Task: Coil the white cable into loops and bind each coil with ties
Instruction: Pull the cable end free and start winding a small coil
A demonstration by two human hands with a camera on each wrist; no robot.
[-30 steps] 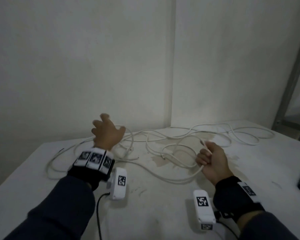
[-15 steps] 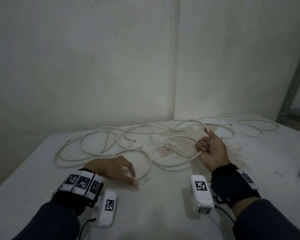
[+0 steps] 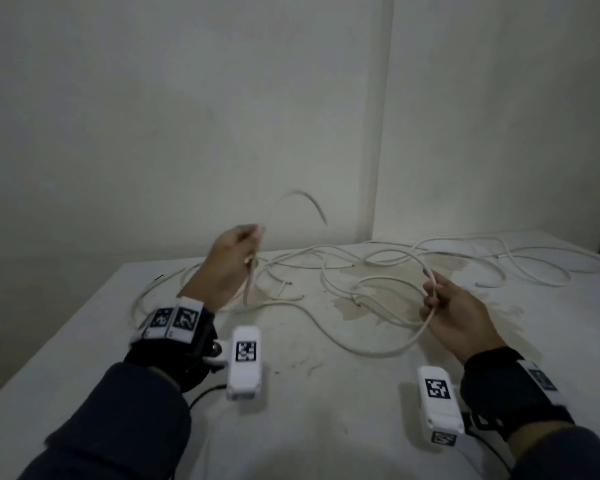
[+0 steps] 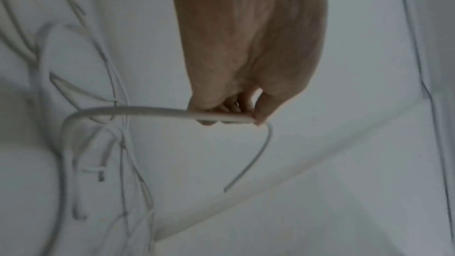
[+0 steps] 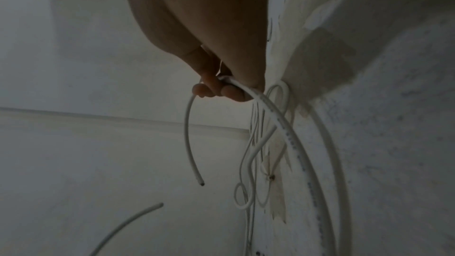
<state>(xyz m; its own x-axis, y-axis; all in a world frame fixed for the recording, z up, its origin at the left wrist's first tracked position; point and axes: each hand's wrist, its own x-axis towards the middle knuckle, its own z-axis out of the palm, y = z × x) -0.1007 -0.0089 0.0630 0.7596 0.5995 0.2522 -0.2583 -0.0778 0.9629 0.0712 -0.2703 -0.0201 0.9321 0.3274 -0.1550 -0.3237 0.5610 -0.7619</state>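
White cable (image 3: 378, 351) sprawls in loose, tangled curves over the desk (image 3: 326, 427), and in the head view the left hand (image 3: 227, 268) has come up off that surface since half a second ago, when it lay low and flat near the front. It now grips a stretch of cable raised above the desk, with the free tail arcing up beyond its knuckles. The right hand (image 3: 454, 317) stays where it was, fingers curled round a bend of the cable, a slack sweep hanging from it toward the near edge. Between the two hands lies most of the uncoiled length.

From the left wrist view, the left hand (image 4: 246, 55) pinches the cable (image 4: 147, 111) between thumb and curled fingers; one run leaves sideways, the thin end droops below the thumb. The rest is blurred with motion.

From the right wrist view, the right hand (image 5: 209, 36) closes its fingers on the cable (image 5: 290, 143), whose cut end curves away just beside the fingertips; further strands lie on the desk (image 5: 393, 143) beyond.

Judging by this, both hands now hold cable, so forming the first loop can begin; no coil or tie is visible yet.
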